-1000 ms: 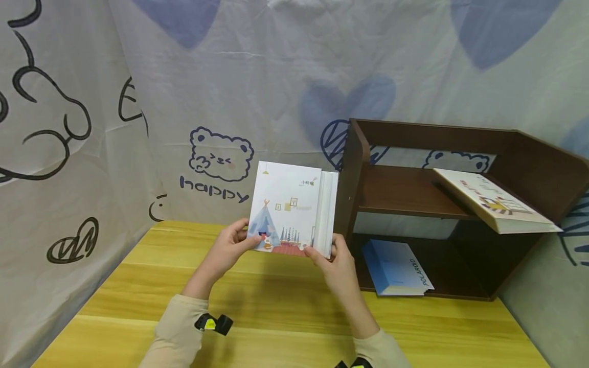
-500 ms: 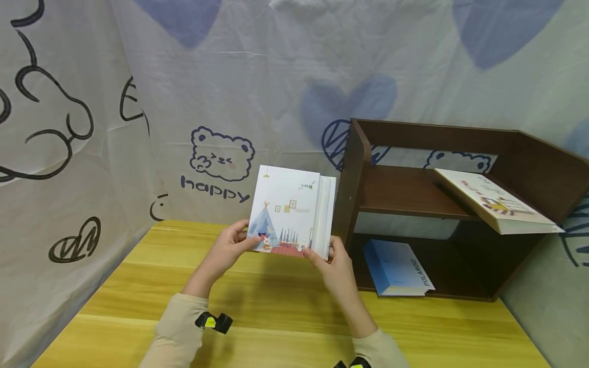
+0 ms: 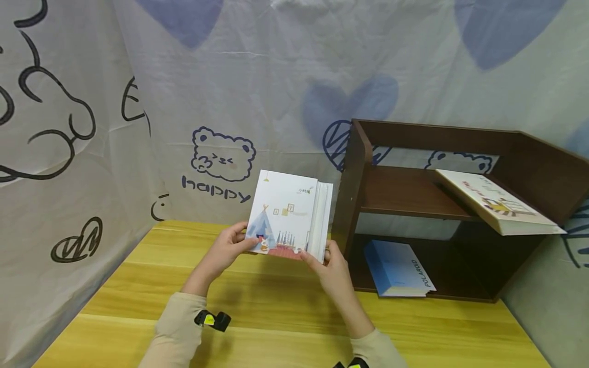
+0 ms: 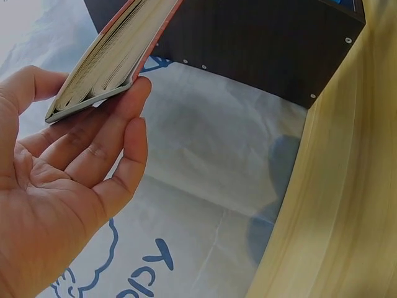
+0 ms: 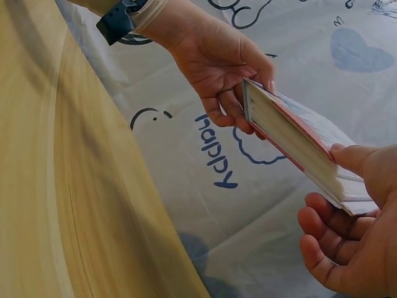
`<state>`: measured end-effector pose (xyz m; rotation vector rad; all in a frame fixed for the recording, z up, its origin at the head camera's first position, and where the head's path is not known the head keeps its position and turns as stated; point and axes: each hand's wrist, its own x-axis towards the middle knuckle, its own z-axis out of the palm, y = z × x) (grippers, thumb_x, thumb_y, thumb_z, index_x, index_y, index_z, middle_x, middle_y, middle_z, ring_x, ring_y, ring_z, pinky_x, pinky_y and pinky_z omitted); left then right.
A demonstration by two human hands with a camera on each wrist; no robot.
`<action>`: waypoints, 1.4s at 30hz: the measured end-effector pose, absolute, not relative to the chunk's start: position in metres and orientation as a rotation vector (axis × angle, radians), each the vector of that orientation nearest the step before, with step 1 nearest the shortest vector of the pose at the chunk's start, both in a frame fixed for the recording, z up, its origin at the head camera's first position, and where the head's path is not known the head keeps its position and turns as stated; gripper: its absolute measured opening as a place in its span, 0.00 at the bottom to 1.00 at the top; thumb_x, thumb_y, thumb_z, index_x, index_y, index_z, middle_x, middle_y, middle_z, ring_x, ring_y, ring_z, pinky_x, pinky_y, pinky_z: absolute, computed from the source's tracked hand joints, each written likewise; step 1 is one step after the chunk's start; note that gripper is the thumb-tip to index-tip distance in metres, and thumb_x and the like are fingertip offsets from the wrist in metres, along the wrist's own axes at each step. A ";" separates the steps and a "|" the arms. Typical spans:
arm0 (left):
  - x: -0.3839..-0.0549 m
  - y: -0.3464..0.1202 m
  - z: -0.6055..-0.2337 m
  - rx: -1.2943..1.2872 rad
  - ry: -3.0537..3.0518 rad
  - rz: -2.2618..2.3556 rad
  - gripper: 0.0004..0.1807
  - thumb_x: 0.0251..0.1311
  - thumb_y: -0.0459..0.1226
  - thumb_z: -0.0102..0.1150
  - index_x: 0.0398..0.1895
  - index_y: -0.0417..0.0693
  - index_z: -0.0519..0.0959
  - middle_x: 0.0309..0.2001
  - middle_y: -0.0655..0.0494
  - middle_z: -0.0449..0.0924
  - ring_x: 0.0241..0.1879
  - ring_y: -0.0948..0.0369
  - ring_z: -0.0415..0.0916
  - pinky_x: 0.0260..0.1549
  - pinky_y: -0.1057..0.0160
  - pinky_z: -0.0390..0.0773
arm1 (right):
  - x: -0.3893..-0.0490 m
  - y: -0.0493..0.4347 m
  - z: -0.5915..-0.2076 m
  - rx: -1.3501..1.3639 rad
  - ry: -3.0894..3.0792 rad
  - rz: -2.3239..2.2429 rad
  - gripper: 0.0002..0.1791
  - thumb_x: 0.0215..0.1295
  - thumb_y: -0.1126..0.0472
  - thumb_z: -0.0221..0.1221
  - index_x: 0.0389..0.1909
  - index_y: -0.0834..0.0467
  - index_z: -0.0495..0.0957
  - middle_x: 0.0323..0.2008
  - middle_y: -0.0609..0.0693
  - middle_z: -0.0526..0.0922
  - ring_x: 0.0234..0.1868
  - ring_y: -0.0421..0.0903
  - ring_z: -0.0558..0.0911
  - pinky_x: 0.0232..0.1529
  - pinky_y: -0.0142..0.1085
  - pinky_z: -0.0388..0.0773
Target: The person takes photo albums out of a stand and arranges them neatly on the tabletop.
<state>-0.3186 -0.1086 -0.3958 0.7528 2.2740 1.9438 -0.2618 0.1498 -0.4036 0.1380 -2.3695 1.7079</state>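
Observation:
A white book (image 3: 285,209) with a blue tent drawn on its cover is held up above the table, tilted slightly, its front facing the head view. The left hand (image 3: 229,242) pinches its lower left corner, thumb on the cover and fingers behind. At the lower right the right hand (image 3: 332,267) grips it, thumb over the bottom edge of the cover. A pale strip shows along the right side, where the cover stops short of the edge. In the left wrist view the page block of the book (image 4: 108,59) shows between thumb and fingers.
To the right stands a dark brown two-tier shelf (image 3: 349,204). A blue book (image 3: 400,268) marked POLAROID lies on its lower tier. Another illustrated book (image 3: 499,202) lies on the upper tier, jutting past the front. A wooden table (image 3: 276,312) spreads below; printed cloth (image 3: 276,102) hangs behind.
Both hands keep their hold on the book. It has sunk a little, and its right side has swung slightly down and to the left along with the right hand.

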 end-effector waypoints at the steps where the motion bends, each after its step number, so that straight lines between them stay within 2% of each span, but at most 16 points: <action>1: -0.319 -0.109 -0.397 0.751 2.272 1.943 0.24 0.68 0.36 0.54 0.64 0.35 0.67 0.45 0.39 0.84 0.41 0.65 0.83 0.43 0.60 0.84 | -0.262 0.150 -0.404 0.138 -2.374 1.703 0.28 0.60 0.49 0.66 0.53 0.60 0.69 0.41 0.58 0.87 0.31 0.41 0.78 0.29 0.30 0.73; 8: -0.324 -0.113 -0.402 0.745 2.269 1.918 0.25 0.68 0.37 0.54 0.65 0.34 0.67 0.47 0.36 0.83 0.41 0.65 0.84 0.46 0.53 0.83 | -0.264 0.148 -0.410 0.142 -2.390 1.707 0.26 0.60 0.50 0.66 0.53 0.58 0.69 0.38 0.57 0.86 0.29 0.41 0.77 0.29 0.30 0.73; 15: -0.325 -0.115 -0.404 0.670 2.278 1.904 0.25 0.67 0.36 0.55 0.65 0.36 0.67 0.49 0.35 0.82 0.40 0.64 0.84 0.45 0.58 0.84 | -0.269 0.147 -0.417 0.139 -2.406 1.722 0.27 0.60 0.49 0.66 0.53 0.59 0.70 0.33 0.54 0.84 0.29 0.42 0.77 0.28 0.30 0.72; 22: -0.330 -0.118 -0.408 0.671 2.261 1.884 0.26 0.67 0.36 0.54 0.66 0.35 0.66 0.48 0.34 0.82 0.40 0.61 0.84 0.46 0.55 0.84 | -0.272 0.145 -0.425 0.143 -2.407 1.767 0.29 0.61 0.48 0.66 0.54 0.60 0.69 0.34 0.55 0.84 0.28 0.42 0.74 0.27 0.30 0.71; 29: -0.333 -0.123 -0.413 0.655 2.270 1.858 0.26 0.67 0.38 0.55 0.65 0.35 0.67 0.45 0.38 0.84 0.39 0.61 0.84 0.45 0.58 0.84 | -0.273 0.139 -0.431 0.146 -2.395 1.783 0.28 0.61 0.47 0.65 0.52 0.61 0.69 0.37 0.57 0.85 0.32 0.51 0.80 0.30 0.35 0.77; 34: -0.337 -0.127 -0.417 0.631 2.252 1.856 0.27 0.67 0.36 0.54 0.67 0.33 0.65 0.46 0.36 0.83 0.38 0.62 0.84 0.45 0.54 0.84 | -0.274 0.135 -0.434 0.149 -2.372 1.825 0.26 0.63 0.50 0.65 0.51 0.62 0.68 0.36 0.58 0.85 0.28 0.44 0.78 0.28 0.32 0.74; 42: -0.340 -0.132 -0.422 0.605 2.217 1.857 0.28 0.68 0.35 0.54 0.67 0.32 0.64 0.45 0.38 0.84 0.38 0.61 0.84 0.46 0.55 0.84 | -0.274 0.129 -0.439 0.118 -2.345 1.901 0.25 0.63 0.52 0.64 0.52 0.63 0.68 0.39 0.60 0.85 0.28 0.44 0.79 0.33 0.39 0.81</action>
